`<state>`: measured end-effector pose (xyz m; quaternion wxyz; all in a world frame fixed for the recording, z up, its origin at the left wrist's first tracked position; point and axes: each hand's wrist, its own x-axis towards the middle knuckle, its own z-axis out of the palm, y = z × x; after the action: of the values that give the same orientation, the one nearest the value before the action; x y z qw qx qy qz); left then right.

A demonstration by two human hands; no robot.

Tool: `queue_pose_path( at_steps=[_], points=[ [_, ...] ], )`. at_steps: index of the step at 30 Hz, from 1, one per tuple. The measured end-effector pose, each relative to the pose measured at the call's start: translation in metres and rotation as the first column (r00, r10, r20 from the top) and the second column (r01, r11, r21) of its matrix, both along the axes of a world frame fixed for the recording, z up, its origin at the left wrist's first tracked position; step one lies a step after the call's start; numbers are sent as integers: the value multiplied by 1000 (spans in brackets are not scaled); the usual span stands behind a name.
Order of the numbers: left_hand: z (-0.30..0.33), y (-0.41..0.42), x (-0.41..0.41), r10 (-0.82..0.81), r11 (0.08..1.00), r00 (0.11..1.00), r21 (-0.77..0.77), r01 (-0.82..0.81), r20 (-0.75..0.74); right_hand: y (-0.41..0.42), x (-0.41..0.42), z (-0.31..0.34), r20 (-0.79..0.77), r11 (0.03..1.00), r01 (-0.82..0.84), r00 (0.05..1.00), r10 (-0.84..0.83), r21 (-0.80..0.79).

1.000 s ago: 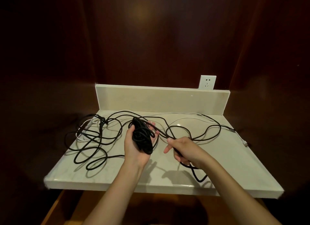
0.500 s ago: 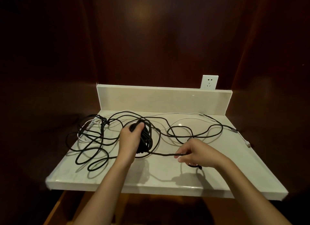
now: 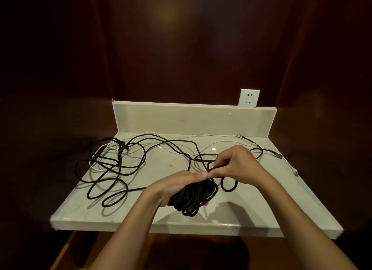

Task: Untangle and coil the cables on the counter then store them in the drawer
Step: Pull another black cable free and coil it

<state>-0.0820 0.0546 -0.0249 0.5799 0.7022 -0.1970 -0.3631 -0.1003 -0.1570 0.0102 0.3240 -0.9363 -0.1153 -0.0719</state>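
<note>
My left hand grips a thick coil of black cable above the front middle of the pale counter. My right hand pinches a strand of the same black cable right at the coil's top, fingertips touching the left hand's. The loose rest of the black cable sprawls in tangled loops over the left half of the counter, and one small loop lies by the coil. A thin white cable runs along the back and off the right edge.
A low backsplash closes the counter's rear, with a white wall socket above it at right. Dark wood panels surround the alcove. Below the counter's front edge a wooden drawer edge shows at lower left.
My left hand carried the coil toward me and to the right. My right hand rose from the counter and came in to meet it, bringing a strand onto the coil.
</note>
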Motion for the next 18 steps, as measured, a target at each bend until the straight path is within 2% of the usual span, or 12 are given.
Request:
queue_pose_path(
  at_steps=[5, 7, 9, 12, 15, 18],
  points=[
    [2, 0, 0, -99, 993, 995, 71, 99, 6, -1, 5, -8, -118, 982, -96, 986, 116, 160],
    [-1, -1, -2, -108, 994, 994, 25, 108, -24, 0, 7, -12, -173, 950, -137, 966, 190, 280],
    [-2, 1, -3, -60, 996, 991, -79, 51, -116, 0, 8, -18, -204, 890, -131, 949, 240, 436],
    [-1, 4, -4, 86, 984, 980, -140, -112, -177, -2, 5, -24, -262, 734, -37, 921, 289, 678],
    [-3, 8, -2, 185, 964, 966, -156, -214, -183, 2, 0, -30, -286, 645, 6, 900, 330, 764],
    [-5, 11, 0, 212, 959, 957, -148, -244, -200, 10, 4, -34, -297, 602, 97, 924, 243, 793]
  ],
)
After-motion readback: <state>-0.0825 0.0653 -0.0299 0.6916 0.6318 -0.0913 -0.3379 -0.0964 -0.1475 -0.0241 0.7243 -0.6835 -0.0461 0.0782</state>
